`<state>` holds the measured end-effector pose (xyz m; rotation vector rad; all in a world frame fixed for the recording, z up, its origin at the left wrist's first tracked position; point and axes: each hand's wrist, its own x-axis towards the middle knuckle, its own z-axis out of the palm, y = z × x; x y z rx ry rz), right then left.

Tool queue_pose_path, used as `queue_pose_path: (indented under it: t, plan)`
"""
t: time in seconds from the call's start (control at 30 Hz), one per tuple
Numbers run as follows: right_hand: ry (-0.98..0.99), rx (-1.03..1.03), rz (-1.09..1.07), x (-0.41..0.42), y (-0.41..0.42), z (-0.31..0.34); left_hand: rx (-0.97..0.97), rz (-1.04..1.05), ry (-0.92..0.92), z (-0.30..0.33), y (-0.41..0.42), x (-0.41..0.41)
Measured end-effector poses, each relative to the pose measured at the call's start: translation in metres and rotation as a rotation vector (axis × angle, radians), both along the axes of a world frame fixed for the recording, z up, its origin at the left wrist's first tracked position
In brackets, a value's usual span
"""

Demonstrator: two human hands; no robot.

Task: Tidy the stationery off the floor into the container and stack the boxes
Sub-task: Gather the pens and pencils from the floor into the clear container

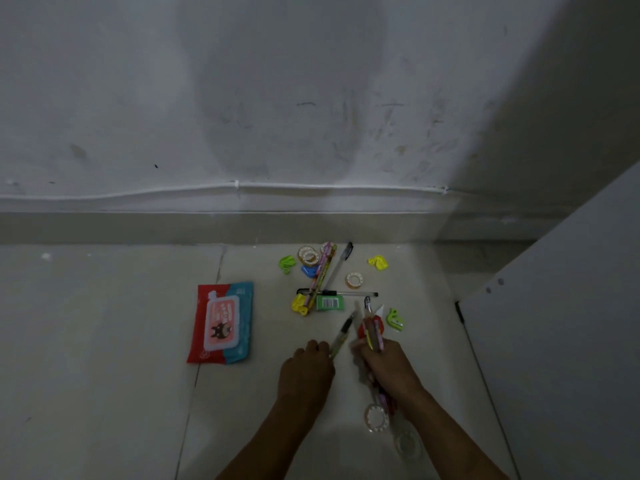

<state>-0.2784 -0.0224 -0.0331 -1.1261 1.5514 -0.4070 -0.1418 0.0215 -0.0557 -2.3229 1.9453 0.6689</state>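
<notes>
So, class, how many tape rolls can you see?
4: two overlapping by the wall, one right of the pens, one below the right hand. A possible fifth, clear and blurry, lies nearer.

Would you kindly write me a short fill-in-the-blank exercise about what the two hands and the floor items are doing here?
1. The left hand holds a single ____.
2. The right hand grips a ____ of pens and pencils.
3. The red and blue wipes packet lies to the ____ of the stationery pile.
4. The green eraser shows a printed ____.

Missing words: pen; bundle; left; barcode
</notes>
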Motion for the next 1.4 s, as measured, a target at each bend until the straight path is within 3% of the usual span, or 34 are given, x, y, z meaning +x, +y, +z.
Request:
queue_pose_path:
  t: [0.1, 0.33, 0.5, 0.87, 1.0, 1.17, 1.3, 1.4]
  plan:
    - [-0.085, 0.019, -0.075, 0.004, 0.003, 0.004, 0.004, 0.082, 0.149, 0.004, 0.004, 0.007]
    - [-0.284, 0.061, -0.221, 0.015, 0.004, 0.009, -0.098, 0.157, 0.739, 0.024, 0.001, 0.013]
    - [-0.540, 0.121, -0.258, 0.021, -0.001, 0.015, -0.092, 0.072, 0.797, 0.029, -0.004, 0.007]
    - [-0.610, 0.089, -0.317, -0.003, -0.018, 0.016, 0.006, 0.201, 0.894, 0.027, -0.011, 0.020]
    - [-0.614, 0.114, -0.272, -0.017, -0.024, 0.010, -0.135, 0.289, 0.782, 0.022, -0.014, 0.030]
    - [-0.381, 0.069, -0.162, -0.037, -0.024, -0.004, -0.221, 0.251, 0.627, 0.022, -0.025, 0.039]
    - [-0.236, -0.018, -0.054, -0.041, -0.026, -0.005, -0.284, 0.107, 0.323, 0.017, -0.025, 0.031]
    - [-0.093, -0.094, 0.067, -0.038, -0.027, 0.005, -0.149, -0.009, 0.090, 0.012, -0.015, 0.025]
